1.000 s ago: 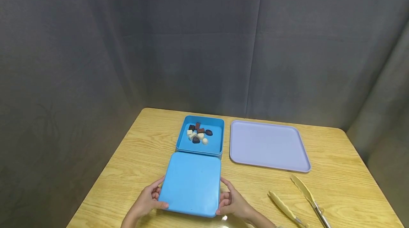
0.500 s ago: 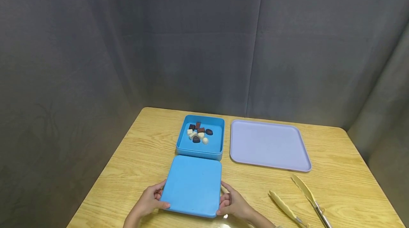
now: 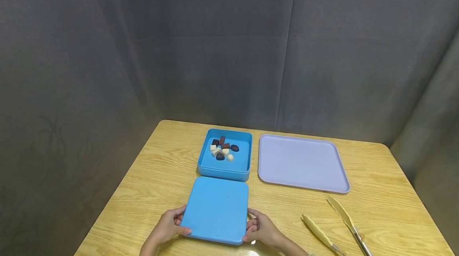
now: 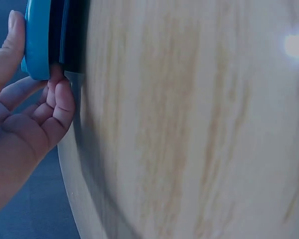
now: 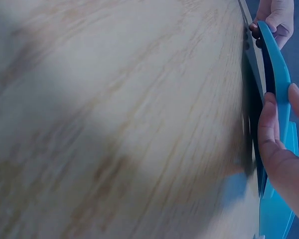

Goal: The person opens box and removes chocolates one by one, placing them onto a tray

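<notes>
Lid point(image 3: 216, 209): square, blue, flat side up, low over the table's point(image 3: 150, 184) near edge, edges square with the box point(image 3: 225, 170) just behind it. Left hand point(image 3: 168, 226) and right hand point(image 3: 261, 230) each clasp one side, thumbs on top, fingers curled beneath.

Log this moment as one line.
both hands grip blue lid | lid near table | box open
</notes>
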The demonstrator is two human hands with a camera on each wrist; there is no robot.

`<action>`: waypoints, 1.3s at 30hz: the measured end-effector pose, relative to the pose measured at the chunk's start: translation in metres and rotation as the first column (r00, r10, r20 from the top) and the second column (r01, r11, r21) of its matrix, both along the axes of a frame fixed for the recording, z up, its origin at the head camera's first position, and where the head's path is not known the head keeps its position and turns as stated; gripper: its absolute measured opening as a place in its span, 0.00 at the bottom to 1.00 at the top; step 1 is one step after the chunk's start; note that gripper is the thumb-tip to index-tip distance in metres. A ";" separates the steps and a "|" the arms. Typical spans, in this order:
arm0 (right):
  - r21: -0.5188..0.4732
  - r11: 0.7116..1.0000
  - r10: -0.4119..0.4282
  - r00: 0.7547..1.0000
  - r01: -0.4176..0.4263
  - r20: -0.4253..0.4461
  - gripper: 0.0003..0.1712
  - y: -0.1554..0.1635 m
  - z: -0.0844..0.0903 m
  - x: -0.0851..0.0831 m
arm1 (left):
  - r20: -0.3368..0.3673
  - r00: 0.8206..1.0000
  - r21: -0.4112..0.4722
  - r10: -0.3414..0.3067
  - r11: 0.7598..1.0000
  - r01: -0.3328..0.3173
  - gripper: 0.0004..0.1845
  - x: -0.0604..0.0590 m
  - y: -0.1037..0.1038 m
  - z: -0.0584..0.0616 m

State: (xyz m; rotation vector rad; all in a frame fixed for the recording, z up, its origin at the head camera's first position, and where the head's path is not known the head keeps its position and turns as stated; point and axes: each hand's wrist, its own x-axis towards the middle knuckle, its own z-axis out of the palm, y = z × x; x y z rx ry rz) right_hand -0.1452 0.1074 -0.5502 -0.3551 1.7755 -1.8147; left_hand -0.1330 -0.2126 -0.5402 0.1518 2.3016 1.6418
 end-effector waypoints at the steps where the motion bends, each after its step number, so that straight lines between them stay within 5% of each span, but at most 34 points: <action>1: 0.005 1.000 -0.001 1.000 0.001 -0.003 0.50 0.000 0.000 0.000 | 0.000 1.000 -0.001 0.001 1.000 -0.001 0.45 0.000 0.000 -0.001; 8: 0.102 0.995 -0.014 0.998 0.021 -0.066 0.44 -0.003 0.001 0.000 | 0.023 0.999 -0.043 0.041 0.998 -0.040 0.43 0.001 0.002 -0.002; 20: 0.053 0.999 0.009 0.989 -0.001 -0.145 0.33 -0.002 0.000 -0.001 | 0.011 0.996 -0.137 0.087 0.987 -0.085 0.41 0.004 0.003 0.000; 39: 0.066 0.998 0.025 0.989 -0.016 -0.146 0.36 0.000 -0.009 0.001 | -0.106 0.991 -0.225 0.081 0.969 -0.103 0.41 0.006 0.004 -0.004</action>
